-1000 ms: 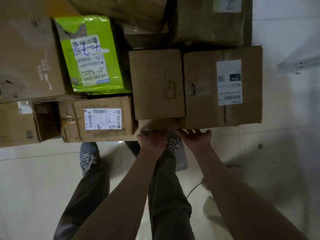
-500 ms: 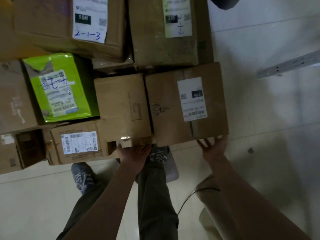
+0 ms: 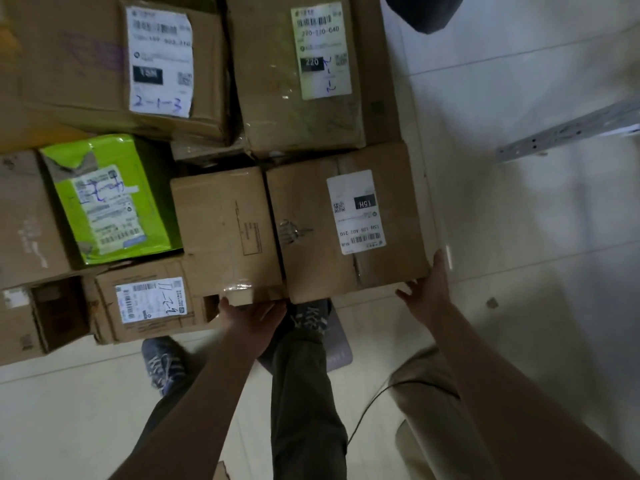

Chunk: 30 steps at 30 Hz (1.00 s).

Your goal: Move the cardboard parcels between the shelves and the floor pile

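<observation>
Cardboard parcels lie packed together in a pile on the tiled floor. A plain brown box (image 3: 225,230) and a box with a white "15H" label (image 3: 311,265) sit side by side at the pile's near edge, overlapping my shoe. My left hand (image 3: 247,315) grips the plain box's near edge from below. My right hand (image 3: 429,289) holds the labelled box's near right corner, fingers spread along its side.
Around them are a green wrapped parcel (image 3: 110,199), a small labelled box (image 3: 149,303), an open-ended box (image 3: 20,323), and two large boxes behind marked "2-1-3" (image 3: 86,64) and "220" (image 3: 277,81). A metal shelf rail (image 3: 568,133) crosses the right. My shoes (image 3: 162,362) and a grey mat (image 3: 337,348) are below.
My right hand slid from the middle of the near edge out to the labelled box's right corner. My left hand stayed on the plain box. More of the far pile came into view.
</observation>
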Each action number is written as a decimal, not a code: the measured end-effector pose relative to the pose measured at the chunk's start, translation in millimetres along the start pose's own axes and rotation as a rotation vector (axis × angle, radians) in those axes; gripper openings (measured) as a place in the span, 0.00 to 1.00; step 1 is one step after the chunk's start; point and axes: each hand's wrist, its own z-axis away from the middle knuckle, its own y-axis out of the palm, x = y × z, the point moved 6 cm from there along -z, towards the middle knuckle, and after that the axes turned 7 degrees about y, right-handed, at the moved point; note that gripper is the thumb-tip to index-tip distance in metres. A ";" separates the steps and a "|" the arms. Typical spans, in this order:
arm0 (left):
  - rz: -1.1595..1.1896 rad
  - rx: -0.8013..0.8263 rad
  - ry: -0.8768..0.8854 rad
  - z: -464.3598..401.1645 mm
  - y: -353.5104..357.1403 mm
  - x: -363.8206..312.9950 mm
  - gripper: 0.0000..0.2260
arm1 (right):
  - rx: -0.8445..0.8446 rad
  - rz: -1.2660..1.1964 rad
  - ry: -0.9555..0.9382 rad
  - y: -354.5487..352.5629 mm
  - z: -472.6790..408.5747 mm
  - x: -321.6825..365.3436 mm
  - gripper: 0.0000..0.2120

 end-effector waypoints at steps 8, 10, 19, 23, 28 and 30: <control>-0.237 -0.100 0.034 109.9 7.0 -40.3 0.19 | -0.329 0.015 -0.241 8.4 106.5 32.3 0.20; -0.208 -0.085 0.033 132.3 16.7 -53.2 0.19 | -0.426 0.109 -0.396 21.7 135.3 42.5 0.14; -0.561 0.228 0.303 182.7 91.3 -126.5 0.14 | -0.185 0.583 -0.597 117.8 204.4 57.5 0.12; -0.892 0.345 0.518 217.6 140.4 -153.3 0.10 | -0.127 0.755 -0.612 153.1 236.4 82.0 0.12; -1.215 0.695 0.779 269.4 221.5 -172.4 0.13 | -0.174 0.790 -0.692 173.1 274.8 135.0 0.14; -1.314 0.733 0.847 278.8 249.6 -175.4 0.25 | -0.178 0.814 -0.715 177.3 274.5 156.4 0.20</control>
